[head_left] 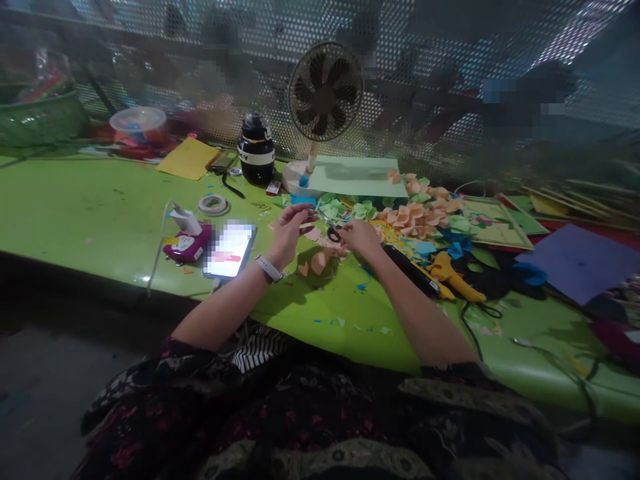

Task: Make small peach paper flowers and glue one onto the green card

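Observation:
My right hand [361, 239] is closed around a small pair of scissors [333, 235]; a dark handle ring shows by its fingers and the blades point toward my left hand. My left hand [289, 235], with a white band on its wrist, has its fingers drawn together in front of the blades. Whatever lies between those fingertips is too small to make out. Below and between both hands lie peach paper pieces [320, 260]. Just beyond them is a heap of green paper petals [335, 205], and curled peach paper petals [415, 217] are piled to the right.
A phone [230, 250], a tape roll [213, 205] and a charger [185, 220] lie left. Behind stand a black bottle [257, 150] and a fan [326, 93]. A yellow glue gun [455, 277] and purple paper [583, 261] lie right on the green table [100, 200].

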`<state>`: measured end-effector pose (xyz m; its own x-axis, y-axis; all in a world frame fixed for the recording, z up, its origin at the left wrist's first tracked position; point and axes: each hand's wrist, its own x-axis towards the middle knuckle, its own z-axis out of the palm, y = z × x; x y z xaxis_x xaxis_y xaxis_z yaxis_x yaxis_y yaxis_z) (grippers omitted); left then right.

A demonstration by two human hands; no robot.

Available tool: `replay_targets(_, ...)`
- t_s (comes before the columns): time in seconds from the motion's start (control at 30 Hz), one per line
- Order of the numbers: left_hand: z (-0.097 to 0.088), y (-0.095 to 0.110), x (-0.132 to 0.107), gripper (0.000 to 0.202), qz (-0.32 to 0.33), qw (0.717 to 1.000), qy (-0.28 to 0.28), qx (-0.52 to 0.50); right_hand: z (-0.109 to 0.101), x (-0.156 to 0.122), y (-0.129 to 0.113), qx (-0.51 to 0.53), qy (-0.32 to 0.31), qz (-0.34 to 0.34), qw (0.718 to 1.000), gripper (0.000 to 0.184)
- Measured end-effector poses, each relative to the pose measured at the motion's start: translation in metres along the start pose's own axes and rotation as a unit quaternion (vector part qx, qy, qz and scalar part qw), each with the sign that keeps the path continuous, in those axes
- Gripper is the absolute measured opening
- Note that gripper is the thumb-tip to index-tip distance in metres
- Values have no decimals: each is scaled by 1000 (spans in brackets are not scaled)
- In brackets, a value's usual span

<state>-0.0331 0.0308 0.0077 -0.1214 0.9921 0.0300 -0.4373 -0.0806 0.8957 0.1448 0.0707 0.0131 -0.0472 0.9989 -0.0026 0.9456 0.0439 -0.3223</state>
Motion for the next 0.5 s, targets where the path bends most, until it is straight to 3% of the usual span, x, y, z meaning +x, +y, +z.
replay_targets(0.07,-1,0,0,8,1,1000,-4,0,0,-9,-2,36,11,-37,999,27)
replay_targets(0.13,-1,-1,0,8,0,1000,-8,5,2,-18,-2,65,-17,-92,993,30)
replay_targets(0.27,-2,-3,0,7,-11,999,-28,41,4,-29,4,102,-67,-156,980,17)
replay_targets(0.37,-3,-7,2,15,-9,993,-58,103,-1,-30,9,198,-36,-134,970,19)
replay_targets(0.5,-5,-9,1,36,-29,976,-151,156,-6,-35,5,352,62,-109,928,28)
